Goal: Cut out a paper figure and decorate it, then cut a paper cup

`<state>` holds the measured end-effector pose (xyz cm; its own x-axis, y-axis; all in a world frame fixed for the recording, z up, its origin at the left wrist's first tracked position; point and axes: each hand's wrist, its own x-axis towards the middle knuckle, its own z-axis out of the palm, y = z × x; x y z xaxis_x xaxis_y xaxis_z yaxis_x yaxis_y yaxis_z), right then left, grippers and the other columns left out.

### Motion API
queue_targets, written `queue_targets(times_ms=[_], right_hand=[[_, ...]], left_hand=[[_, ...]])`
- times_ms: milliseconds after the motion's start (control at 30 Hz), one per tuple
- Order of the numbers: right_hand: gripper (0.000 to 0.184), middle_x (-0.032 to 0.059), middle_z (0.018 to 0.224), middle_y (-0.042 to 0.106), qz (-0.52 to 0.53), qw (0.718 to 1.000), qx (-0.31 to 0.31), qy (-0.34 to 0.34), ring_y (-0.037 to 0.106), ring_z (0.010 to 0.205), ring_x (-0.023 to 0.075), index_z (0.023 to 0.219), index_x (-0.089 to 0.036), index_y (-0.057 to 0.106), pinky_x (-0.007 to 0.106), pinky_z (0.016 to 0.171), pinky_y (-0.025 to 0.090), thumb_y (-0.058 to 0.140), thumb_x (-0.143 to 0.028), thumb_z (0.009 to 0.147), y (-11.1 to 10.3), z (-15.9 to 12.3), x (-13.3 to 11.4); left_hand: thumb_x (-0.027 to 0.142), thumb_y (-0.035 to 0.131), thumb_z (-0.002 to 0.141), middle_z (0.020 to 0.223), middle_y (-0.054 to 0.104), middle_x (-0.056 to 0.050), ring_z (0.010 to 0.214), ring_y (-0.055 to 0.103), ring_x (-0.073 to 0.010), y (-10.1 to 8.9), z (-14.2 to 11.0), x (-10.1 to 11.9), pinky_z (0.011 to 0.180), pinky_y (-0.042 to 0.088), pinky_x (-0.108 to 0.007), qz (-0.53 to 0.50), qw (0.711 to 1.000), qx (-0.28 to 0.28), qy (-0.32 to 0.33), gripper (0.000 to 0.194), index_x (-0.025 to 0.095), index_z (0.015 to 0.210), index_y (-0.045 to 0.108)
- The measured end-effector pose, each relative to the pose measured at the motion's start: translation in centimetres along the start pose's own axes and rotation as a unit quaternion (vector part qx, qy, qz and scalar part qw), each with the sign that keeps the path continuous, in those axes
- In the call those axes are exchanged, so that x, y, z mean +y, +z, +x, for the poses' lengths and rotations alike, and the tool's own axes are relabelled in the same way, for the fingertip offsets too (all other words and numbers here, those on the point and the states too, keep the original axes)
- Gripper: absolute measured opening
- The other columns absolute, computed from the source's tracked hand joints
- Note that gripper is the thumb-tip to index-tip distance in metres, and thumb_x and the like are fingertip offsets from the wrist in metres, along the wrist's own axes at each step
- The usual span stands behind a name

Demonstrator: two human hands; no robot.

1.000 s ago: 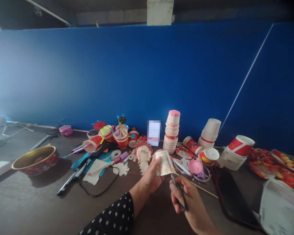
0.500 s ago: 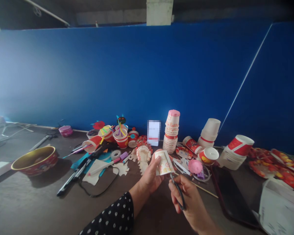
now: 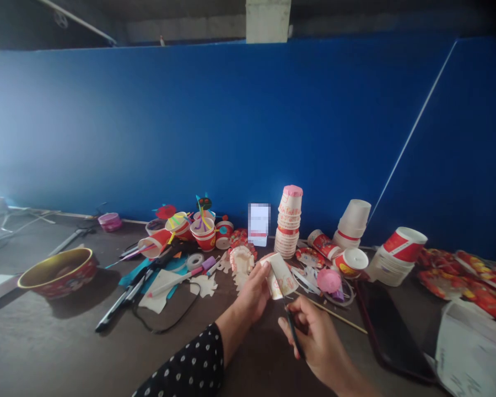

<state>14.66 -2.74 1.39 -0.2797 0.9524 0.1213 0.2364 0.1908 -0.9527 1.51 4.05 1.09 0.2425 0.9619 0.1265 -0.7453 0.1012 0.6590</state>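
Paper cup, axis slanting down-right, in left hand, scissors in right hand

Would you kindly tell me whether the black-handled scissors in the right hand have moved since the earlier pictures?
Yes, the black-handled scissors shifted left against the tall white paper-cup stack.

My left hand grips a printed paper cup while my right hand holds black scissors just below it, above the dark tabletop.

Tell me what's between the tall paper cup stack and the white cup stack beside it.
In the head view, a red-printed paper cup lies on its side between the tall paper cup stack and the white cup stack.
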Motion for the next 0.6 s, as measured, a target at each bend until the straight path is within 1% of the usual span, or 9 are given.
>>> queue_targets(times_ms=[33, 133, 300, 500, 600], right_hand=[[0.016, -0.0079, 0.051, 0.048, -0.022, 1.0, 0.0, -0.009, 0.044, 0.04, 0.0069, 0.08, -0.019, 0.049, 0.016, 0.038, 0.035, 0.06, -0.03, 0.079, -0.07, 0.01, 0.06], [0.012, -0.0076, 0.052, 0.049, -0.071, 0.997, 0.005, -0.024, 0.045, 0.042, 0.0079, 0.081, -0.019, 0.05, 0.017, 0.04, 0.034, 0.06, -0.026, 0.079, -0.25, 0.11, 0.07], [0.01, -0.0076, 0.052, 0.048, -0.11, 0.993, 0.01, -0.038, 0.045, 0.044, 0.0093, 0.082, -0.019, 0.052, 0.019, 0.042, 0.034, 0.058, -0.026, 0.079, -0.32, 0.2, -0.2], [0.012, -0.0064, 0.053, 0.049, -0.146, 0.988, 0.011, -0.052, 0.045, 0.047, 0.0108, 0.081, -0.019, 0.052, 0.021, 0.046, 0.033, 0.055, -0.03, 0.081, -0.34, 0.21, -0.27], [0.012, -0.0057, 0.053, 0.051, -0.163, 0.985, 0.014, -0.055, 0.045, 0.047, 0.0111, 0.081, -0.019, 0.053, 0.021, 0.046, 0.032, 0.056, -0.03, 0.08, -0.34, 0.29, -0.23]], left_hand=[[0.038, 0.064, 0.073, 0.091, 0.065, -0.008, 0.086, 0.06, -0.0229, -0.29, 0.18, -0.1, 0.076, 0.045, -0.033, 0.015, 1.0, 0.013, -0.013, 0.04, 0.016, 0.105, 0.056], [0.034, 0.066, 0.071, 0.085, 0.065, -0.006, 0.078, 0.061, -0.0196, -0.99, 0.55, -0.19, 0.07, 0.044, -0.029, 0.043, 0.998, 0.044, -0.02, 0.033, 0.016, 0.098, 0.059], [0.031, 0.064, 0.071, 0.08, 0.063, -0.004, 0.068, 0.058, -0.0154, -1.22, 0.62, -0.01, 0.066, 0.044, -0.027, 0.043, 0.998, 0.051, -0.009, 0.028, 0.016, 0.095, 0.06], [0.033, 0.061, 0.07, 0.08, 0.063, -0.004, 0.072, 0.059, -0.0179, -0.96, 0.52, 0.11, 0.067, 0.045, -0.029, 0.044, 0.998, 0.049, -0.005, 0.029, 0.016, 0.094, 0.06], [0.032, 0.06, 0.072, 0.084, 0.064, -0.006, 0.078, 0.06, -0.02, -0.88, 0.46, 0.21, 0.068, 0.046, -0.029, 0.044, 0.998, 0.034, -0.01, 0.03, 0.016, 0.097, 0.059]])
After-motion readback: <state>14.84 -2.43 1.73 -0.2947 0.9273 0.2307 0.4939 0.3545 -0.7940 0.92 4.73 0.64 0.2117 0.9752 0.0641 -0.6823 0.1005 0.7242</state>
